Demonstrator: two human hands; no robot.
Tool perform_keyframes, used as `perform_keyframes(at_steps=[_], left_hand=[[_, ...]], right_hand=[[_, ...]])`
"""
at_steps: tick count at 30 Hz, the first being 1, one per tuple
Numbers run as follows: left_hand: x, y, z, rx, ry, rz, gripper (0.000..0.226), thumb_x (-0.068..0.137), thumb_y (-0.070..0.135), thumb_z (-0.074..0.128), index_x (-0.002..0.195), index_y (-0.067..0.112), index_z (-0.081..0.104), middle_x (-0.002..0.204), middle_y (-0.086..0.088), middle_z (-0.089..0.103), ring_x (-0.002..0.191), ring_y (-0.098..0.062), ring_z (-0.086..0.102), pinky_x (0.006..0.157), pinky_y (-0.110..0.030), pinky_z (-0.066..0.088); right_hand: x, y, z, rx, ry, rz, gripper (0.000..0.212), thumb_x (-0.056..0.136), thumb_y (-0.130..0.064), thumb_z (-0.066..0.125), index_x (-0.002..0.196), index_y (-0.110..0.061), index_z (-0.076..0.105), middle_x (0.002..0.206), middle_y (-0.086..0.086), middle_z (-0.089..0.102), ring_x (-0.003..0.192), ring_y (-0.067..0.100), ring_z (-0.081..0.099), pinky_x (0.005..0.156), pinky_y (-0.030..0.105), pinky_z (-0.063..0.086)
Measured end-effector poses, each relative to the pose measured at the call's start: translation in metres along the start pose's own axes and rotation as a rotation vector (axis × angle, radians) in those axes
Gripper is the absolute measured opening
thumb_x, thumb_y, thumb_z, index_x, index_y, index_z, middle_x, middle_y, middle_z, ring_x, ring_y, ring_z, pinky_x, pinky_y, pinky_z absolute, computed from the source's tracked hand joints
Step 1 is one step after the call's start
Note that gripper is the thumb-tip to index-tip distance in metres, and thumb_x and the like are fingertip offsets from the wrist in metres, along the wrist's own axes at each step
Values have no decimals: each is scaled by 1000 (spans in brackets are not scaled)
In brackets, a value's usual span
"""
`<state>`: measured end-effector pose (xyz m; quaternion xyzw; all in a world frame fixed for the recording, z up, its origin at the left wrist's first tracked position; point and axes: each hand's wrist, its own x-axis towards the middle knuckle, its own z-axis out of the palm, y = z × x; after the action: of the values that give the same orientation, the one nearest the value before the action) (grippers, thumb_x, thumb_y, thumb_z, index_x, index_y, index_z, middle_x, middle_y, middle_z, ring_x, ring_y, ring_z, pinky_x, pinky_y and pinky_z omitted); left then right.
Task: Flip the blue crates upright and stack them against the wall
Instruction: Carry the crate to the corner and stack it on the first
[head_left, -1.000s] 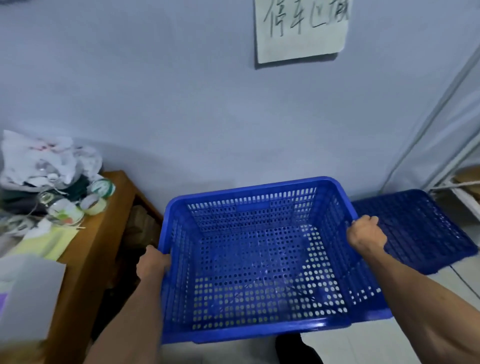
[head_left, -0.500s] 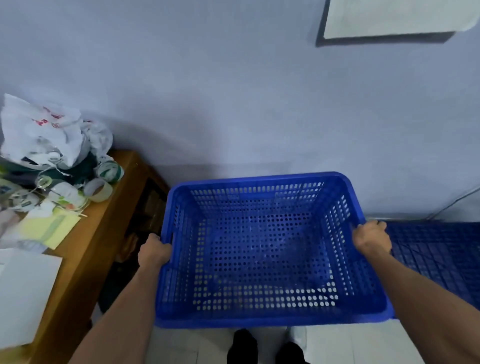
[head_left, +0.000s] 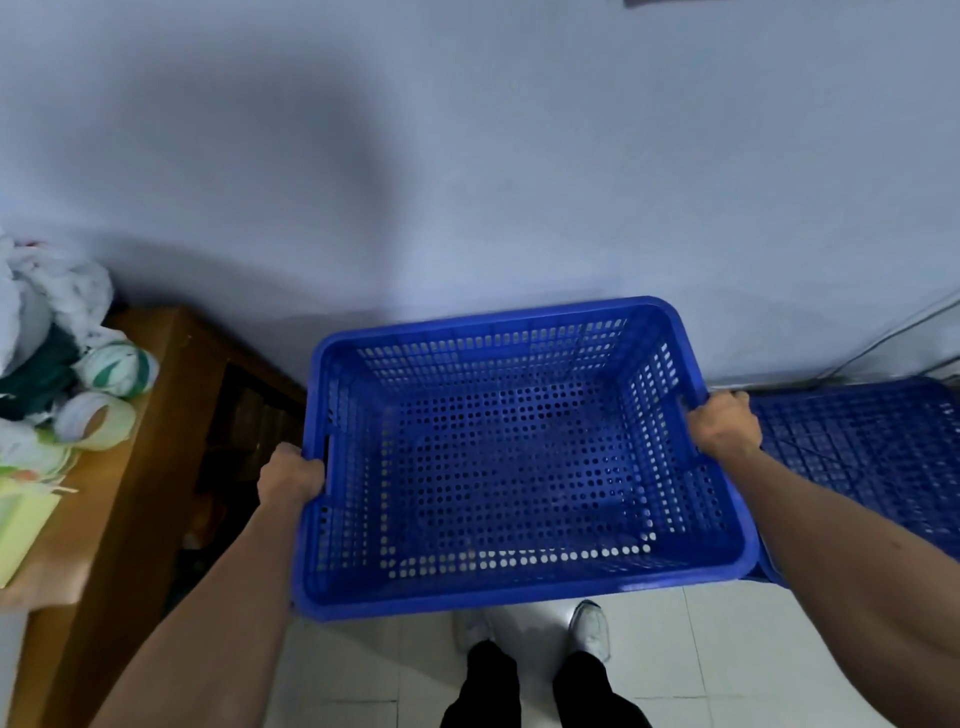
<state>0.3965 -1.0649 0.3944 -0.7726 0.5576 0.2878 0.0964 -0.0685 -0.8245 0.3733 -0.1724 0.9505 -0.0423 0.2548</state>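
So far one blue crate (head_left: 514, 467) is right side up, held above the floor near the wall (head_left: 467, 156) with the left hand (head_left: 291, 475) and right hand (head_left: 724, 428) gripping its sides, while another crate (head_left: 872, 457) beside it looks upside down and waits.

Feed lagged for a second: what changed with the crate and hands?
The view tipped down; the wall paper left view. The held crate swung level, still open side up. Left hand and right hand keep their side grips. The second crate stays upside down.
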Motion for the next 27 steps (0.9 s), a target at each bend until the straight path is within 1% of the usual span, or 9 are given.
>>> perform_keyframes(at_steps=[4, 7, 12, 14, 16, 19, 20, 24, 27], left_hand=[[15, 16, 4, -6, -14, 18, 33, 86, 20, 54, 117, 12, 55, 103, -12, 62, 86, -31, 61, 68, -40, 52], [30, 25, 10, -29, -3, 24, 32, 86, 21, 54, 116, 11, 57, 102, -12, 63, 85, -30, 61, 64, -38, 49], [54, 31, 21, -93, -21, 2, 26, 89, 19, 53, 114, 10, 52, 105, -12, 62, 86, -29, 59, 68, -38, 49], [68, 32, 26, -181, -45, -33, 24, 87, 18, 53, 107, 6, 57, 99, -11, 64, 84, -29, 62, 71, -40, 55], [81, 32, 31, -266, -85, -58, 23, 85, 16, 55, 105, 6, 63, 96, -14, 66, 84, -32, 64, 76, -43, 58], [94, 32, 39, -348, -184, -70, 16, 88, 12, 57, 98, 4, 67, 98, -17, 69, 85, -33, 66, 71, -40, 57], [97, 34, 41, -375, -214, -74, 15, 88, 13, 58, 97, 4, 67, 98, -17, 69, 85, -33, 67, 72, -41, 57], [112, 41, 44, -457, -253, -81, 22, 87, 23, 61, 102, 9, 66, 99, -13, 70, 88, -31, 68, 80, -45, 58], [117, 43, 42, -460, -243, -76, 23, 88, 31, 60, 100, 12, 65, 100, -12, 70, 88, -30, 68, 86, -48, 57]], right_hand=[[16, -8, 2, -34, -13, 18, 61, 98, -44, 50, 130, 8, 50, 141, 23, 37, 111, 45, 56, 82, 44, 45], [30, -13, 9, -62, -18, 30, 63, 97, -45, 50, 131, 8, 49, 141, 23, 37, 112, 45, 55, 85, 46, 47], [48, -24, 26, -37, -20, 48, 69, 94, -54, 50, 129, 6, 51, 136, 22, 40, 110, 47, 55, 86, 49, 47], [54, -27, 35, -40, -23, 48, 65, 95, -49, 51, 131, 6, 49, 136, 22, 40, 113, 47, 54, 88, 50, 47], [61, -29, 44, -58, -32, 56, 59, 96, -43, 53, 132, 4, 47, 135, 21, 40, 114, 47, 53, 90, 50, 47], [69, -33, 51, -95, -53, 45, 54, 97, -36, 52, 133, 4, 44, 135, 22, 40, 115, 47, 52, 92, 50, 46], [72, -34, 53, -108, -61, 42, 53, 97, -33, 52, 133, 4, 43, 135, 22, 39, 115, 47, 52, 92, 50, 46], [80, -32, 62, -127, -99, 32, 54, 94, -25, 55, 135, 4, 36, 138, 23, 36, 119, 47, 48, 93, 51, 44], [82, -31, 64, -122, -115, 16, 53, 94, -23, 55, 135, 4, 35, 138, 23, 36, 119, 47, 48, 92, 51, 43]])
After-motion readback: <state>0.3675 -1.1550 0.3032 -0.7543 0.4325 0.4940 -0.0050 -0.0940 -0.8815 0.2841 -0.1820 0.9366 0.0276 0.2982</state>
